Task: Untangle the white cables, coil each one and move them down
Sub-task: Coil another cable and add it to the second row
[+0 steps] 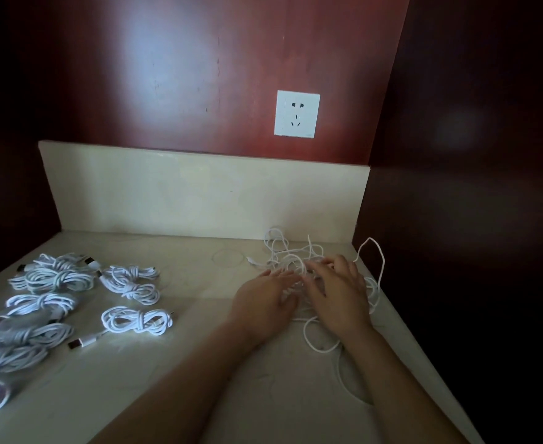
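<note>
A loose tangle of white cables (287, 251) lies at the back right of the pale stone counter (199, 363), with a loop (379, 254) hanging past the right edge. Both hands rest palm down on the tangle, fingers spread among the strands. My left hand (265, 298) covers its left side and my right hand (340, 291) its right side. Neither hand visibly grips a strand. Several coiled and tied white cables (137, 320) lie in rows on the left of the counter.
A pale backsplash (199, 190) runs along the back of the counter, with a white wall socket (296, 113) on the red-brown panel above. Dark walls close in on the left and right. A cable strand (339, 370) trails toward me beside my right forearm.
</note>
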The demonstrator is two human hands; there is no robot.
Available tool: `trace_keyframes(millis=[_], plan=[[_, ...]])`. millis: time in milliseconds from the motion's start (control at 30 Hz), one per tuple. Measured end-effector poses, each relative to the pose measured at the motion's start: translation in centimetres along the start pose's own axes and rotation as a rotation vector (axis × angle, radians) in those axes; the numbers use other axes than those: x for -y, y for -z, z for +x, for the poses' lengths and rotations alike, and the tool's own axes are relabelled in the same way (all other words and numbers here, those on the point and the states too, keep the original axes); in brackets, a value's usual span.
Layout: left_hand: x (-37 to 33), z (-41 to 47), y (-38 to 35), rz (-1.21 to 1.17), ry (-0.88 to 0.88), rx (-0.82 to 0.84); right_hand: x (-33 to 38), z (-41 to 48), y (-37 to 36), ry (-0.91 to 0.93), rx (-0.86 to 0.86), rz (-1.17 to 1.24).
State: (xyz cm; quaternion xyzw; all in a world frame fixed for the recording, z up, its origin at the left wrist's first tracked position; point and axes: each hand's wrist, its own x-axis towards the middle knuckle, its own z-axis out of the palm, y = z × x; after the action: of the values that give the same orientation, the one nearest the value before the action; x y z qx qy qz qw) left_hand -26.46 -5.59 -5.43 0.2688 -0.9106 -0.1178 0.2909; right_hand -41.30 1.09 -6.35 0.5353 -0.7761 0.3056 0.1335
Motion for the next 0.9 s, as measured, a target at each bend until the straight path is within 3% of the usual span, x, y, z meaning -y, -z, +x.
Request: trace_keyframes(millis=[67,267,500,700,900], plan=[[0.1,0.0,0.2,-0.12,0.049,-0.105,0.2,-0.1,0.0,0.024,-0.018,0.048],[0.0,0.1,1.2,-0.815,0.26,-0.319,-0.2,0.1,-0.1,0.035,-0.018,0.125],[0.1,0.4,3.0,-1.023,0.425,-0.343,0.5,-0.5,0.0,0.072,-0.054,0.047],[1.6,0.2,3.6,-1.121,0.593,-0.093,0.4,-0.6,-0.1,0.128,-0.219,0.011],[0.7,0.2,4.4,-1.16,0.536,-0.195,2.1,-1.2,0.8,0.379,-0.186,0.113]])
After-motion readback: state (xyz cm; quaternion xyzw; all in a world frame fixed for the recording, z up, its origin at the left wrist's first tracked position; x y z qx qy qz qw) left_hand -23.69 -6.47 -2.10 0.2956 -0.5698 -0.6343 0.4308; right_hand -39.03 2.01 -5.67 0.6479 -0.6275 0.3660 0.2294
